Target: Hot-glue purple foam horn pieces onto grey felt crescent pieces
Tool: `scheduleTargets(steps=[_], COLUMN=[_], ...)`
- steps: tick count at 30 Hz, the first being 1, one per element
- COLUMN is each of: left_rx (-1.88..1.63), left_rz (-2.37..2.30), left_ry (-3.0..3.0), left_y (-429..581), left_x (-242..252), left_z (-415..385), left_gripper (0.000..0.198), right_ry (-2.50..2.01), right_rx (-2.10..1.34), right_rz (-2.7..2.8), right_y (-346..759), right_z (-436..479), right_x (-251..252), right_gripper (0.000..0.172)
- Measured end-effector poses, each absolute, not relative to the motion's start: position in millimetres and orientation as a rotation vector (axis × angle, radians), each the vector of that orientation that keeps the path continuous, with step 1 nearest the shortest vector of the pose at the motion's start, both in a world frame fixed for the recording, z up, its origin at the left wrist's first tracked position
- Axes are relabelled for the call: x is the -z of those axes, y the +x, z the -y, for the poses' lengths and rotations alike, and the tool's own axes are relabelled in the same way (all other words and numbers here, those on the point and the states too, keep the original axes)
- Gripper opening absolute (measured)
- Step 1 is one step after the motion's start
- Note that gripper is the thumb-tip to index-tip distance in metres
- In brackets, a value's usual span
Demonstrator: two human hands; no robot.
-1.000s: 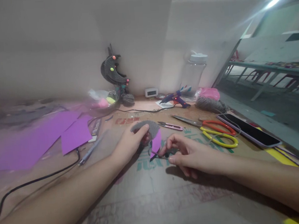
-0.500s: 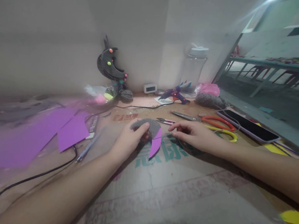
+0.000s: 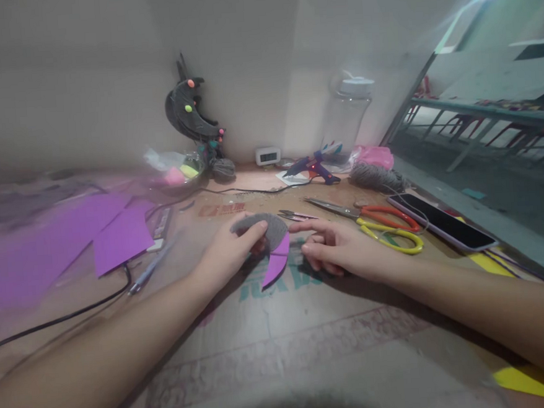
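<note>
My left hand [image 3: 244, 240] is closed on a crescent-shaped purple piece [image 3: 276, 263]. Grey yarn [image 3: 276, 233] is wound closely around its upper part, while the pointed lower end shows bare purple. Just right of it is my right hand [image 3: 331, 246], its index finger stretched to the crescent's edge and the other fingers curled in. A loose grey strand [image 3: 426, 218] runs from the yarn ball [image 3: 377, 178] past the phone and scissors towards this hand; its course within the fingers is hard to make out.
Scissors [image 3: 391, 243] with orange and yellow handles, small snips [image 3: 296, 215] and a phone [image 3: 441, 220] lie right. Behind are a glue gun [image 3: 316, 167], a small clock [image 3: 267, 156], a clear bottle [image 3: 347, 115] and a dark crescent ornament [image 3: 191, 113]. Purple sheets [image 3: 123, 236], a pen [image 3: 149, 271] and a black cable [image 3: 74, 311] lie left.
My right hand has moved left to the crescent, with its index finger now straightened to the edge. The left hand keeps its hold. The whole view has shifted slightly.
</note>
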State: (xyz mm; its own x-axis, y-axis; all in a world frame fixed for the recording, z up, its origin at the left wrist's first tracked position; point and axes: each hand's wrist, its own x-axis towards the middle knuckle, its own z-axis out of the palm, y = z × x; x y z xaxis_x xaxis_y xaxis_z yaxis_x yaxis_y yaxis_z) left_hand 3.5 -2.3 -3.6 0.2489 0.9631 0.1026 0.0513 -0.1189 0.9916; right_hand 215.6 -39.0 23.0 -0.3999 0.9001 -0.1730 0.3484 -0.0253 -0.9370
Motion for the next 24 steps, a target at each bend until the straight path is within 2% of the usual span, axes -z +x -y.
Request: scheduleTargets(steps=[2,4,10,15,24], left_rx=[-1.054,-1.039,-0.975,-0.934,-0.873], left_rz=[-1.025,-1.042,-1.041,-1.046,-1.003], left_ry=[1.467,1.508,1.545,1.526,1.586], left_y=[3,3,4,5,4], left_x=[4,4,-2,-6,-5], left_z=[2,2,7,11,12], left_gripper=[0.018,0.019,0.019,0.015,0.012], right_ry=[-1.328,-1.359,-1.432,-1.499,-1.454], right_rx=[-1.267,-1.124,-0.889,-0.864,-0.732], right_rz=[1.861,1.910,1.995,1.938,1.983], right_y=[219,222,220,216,218], right_z=[35,32,31,32,33], right_x=[-23,-22,-18,-18,-15], right_gripper=[0.034,0.029,0.026,0.020,0.019])
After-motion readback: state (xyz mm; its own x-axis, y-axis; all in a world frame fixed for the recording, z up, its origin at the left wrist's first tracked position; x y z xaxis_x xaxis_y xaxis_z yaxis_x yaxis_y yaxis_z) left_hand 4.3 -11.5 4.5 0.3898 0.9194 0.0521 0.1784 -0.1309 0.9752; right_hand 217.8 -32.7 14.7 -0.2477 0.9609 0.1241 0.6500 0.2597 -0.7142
